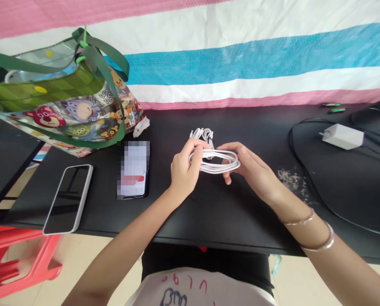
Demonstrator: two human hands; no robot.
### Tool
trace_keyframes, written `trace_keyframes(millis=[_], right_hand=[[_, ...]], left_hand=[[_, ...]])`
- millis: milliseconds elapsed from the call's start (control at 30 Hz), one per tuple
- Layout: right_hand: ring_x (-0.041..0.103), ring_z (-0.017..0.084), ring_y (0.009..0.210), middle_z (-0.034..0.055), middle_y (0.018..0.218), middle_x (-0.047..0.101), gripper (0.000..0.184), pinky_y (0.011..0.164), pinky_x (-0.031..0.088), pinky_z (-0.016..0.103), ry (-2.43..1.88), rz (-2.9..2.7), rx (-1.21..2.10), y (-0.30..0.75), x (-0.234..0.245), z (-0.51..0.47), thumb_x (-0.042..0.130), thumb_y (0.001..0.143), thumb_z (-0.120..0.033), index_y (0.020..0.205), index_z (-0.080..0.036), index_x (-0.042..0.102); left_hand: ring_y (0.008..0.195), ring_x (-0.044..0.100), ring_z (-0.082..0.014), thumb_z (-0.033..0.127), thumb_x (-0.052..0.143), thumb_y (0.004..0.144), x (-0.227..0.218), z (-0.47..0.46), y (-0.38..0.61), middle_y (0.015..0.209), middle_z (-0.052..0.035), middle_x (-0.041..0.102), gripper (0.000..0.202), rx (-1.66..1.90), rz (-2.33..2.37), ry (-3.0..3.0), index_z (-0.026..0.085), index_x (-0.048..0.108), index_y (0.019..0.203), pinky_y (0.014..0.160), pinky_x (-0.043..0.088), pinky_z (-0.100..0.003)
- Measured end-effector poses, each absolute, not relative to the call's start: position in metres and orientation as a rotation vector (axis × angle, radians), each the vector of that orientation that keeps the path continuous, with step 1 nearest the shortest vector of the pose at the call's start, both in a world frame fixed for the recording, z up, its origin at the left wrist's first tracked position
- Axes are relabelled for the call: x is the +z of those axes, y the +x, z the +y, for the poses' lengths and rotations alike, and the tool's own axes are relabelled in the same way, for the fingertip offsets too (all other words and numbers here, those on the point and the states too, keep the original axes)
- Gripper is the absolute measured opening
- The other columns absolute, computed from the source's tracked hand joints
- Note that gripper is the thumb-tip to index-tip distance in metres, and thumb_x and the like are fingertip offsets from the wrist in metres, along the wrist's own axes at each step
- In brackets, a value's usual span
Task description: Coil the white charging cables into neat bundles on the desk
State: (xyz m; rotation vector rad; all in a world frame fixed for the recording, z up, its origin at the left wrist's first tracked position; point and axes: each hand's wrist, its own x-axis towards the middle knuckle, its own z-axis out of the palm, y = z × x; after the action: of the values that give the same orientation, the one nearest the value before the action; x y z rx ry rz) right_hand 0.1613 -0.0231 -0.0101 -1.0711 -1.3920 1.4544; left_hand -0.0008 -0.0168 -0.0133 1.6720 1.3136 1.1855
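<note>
A white cable (218, 167), wound into oval loops, is held just above the black table in front of me. My left hand (187, 165) pinches the left end of the coil between thumb and fingers. At the coil's right end is my right hand (247, 166), its fingers curled behind and under the loops and its thumb along the top. Some of those fingertips are hidden by the cable. Just beyond my hands, a second bundled white cable (203, 134) lies on the table, with a dark tie visible on it.
Left on the table (177, 225) are a phone with a lit, blurred screen (135, 170), a dark-screened phone (68, 199) and a clear cartoon bag (81, 110). Rightward lie a white power adapter (344, 137), a black cord (317, 195) and two small green-and-black batteries (337, 110).
</note>
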Motion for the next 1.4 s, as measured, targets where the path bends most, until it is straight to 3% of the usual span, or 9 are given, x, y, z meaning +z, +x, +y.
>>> trace_keyframes(millis=[200, 667, 933, 1400], right_hand=[[0.053, 0.012, 0.048, -0.0049, 0.062, 0.052, 0.042, 0.048, 0.048, 0.028, -1.087, -1.349, 1.391, 0.1582, -0.0145, -0.0245, 0.049, 0.084, -0.060, 0.096, -0.020, 0.056], [0.040, 0.008, 0.041, -0.0084, 0.052, 0.040, 0.036, 0.042, 0.035, 0.022, -1.187, -1.437, 1.183, 0.1554, -0.0079, -0.0259, 0.051, 0.084, -0.057, 0.083, -0.021, 0.052], [0.041, 0.008, 0.040, -0.0084, 0.052, 0.042, 0.027, 0.042, 0.034, 0.023, -1.214, -1.479, 1.173, 0.1555, -0.0074, -0.0249, 0.052, 0.084, -0.049, 0.081, -0.022, 0.052], [0.041, 0.008, 0.040, -0.0086, 0.050, 0.042, 0.021, 0.042, 0.035, 0.022, -1.197, -1.463, 1.186, 0.1559, -0.0077, -0.0248, 0.053, 0.083, -0.042, 0.081, -0.021, 0.053]], left_hand=[[0.048, 0.049, -0.0097, 0.029, 0.038, 0.091, -0.0130, -0.0173, -0.0003, 0.059, 0.0040, 0.059, 0.024, 1.163, 1.350, 1.747, 0.020, 0.059, 0.085, 0.049, 0.035, -0.021], [0.043, 0.041, -0.0085, 0.029, 0.035, 0.093, -0.0121, -0.0201, 0.0001, 0.056, 0.0063, 0.052, 0.026, 1.061, 1.229, 2.016, 0.020, 0.059, 0.091, 0.048, 0.032, -0.020], [0.047, 0.046, -0.0096, 0.029, 0.034, 0.093, -0.0129, -0.0187, -0.0007, 0.059, 0.0049, 0.057, 0.027, 1.034, 1.236, 2.025, 0.020, 0.059, 0.091, 0.052, 0.035, -0.020], [0.042, 0.038, -0.0081, 0.030, 0.035, 0.092, -0.0124, -0.0188, -0.0008, 0.055, 0.0066, 0.049, 0.028, 1.061, 1.192, 2.024, 0.019, 0.060, 0.091, 0.048, 0.031, -0.020]])
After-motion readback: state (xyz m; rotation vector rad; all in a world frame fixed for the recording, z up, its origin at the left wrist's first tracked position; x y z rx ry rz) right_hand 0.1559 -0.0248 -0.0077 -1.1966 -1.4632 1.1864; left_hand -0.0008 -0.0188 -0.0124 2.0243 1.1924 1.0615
